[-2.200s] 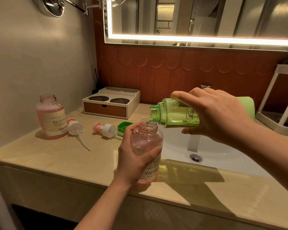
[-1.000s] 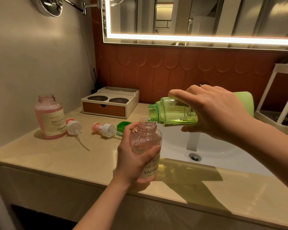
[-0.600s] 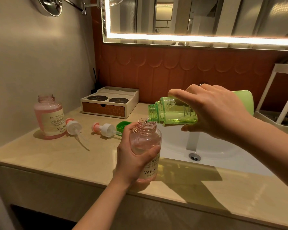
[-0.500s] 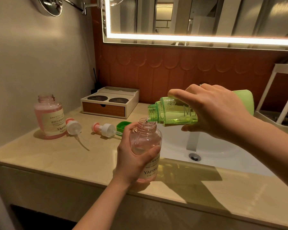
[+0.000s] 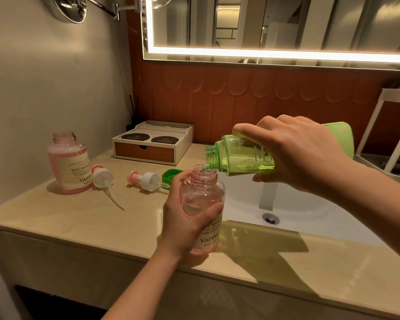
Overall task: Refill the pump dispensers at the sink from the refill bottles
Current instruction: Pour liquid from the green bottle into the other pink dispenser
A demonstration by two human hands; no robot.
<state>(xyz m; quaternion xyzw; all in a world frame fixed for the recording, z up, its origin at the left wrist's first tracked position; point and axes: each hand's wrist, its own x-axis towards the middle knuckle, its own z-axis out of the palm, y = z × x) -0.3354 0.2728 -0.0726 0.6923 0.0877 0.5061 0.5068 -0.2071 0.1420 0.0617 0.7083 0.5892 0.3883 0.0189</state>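
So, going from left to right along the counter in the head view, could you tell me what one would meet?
Open pink bottle by the wall, pump head, second pump head, green cap, pink dispenser in the left hand, green refill bottle in the right hand, white rack.

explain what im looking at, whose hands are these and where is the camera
No robot here: one camera worn on a person's head looks down at their two bare hands. The left hand grips an open pink dispenser bottle at the front of the countertop. The right hand holds a green refill bottle tipped sideways, and a thin stream runs from its mouth into the pink one. Further left are a second pink bottle, also open, a pump head beside it, a second pump head and a green cap. Behind them sits a small drawer box; the white sink basin is on the right.
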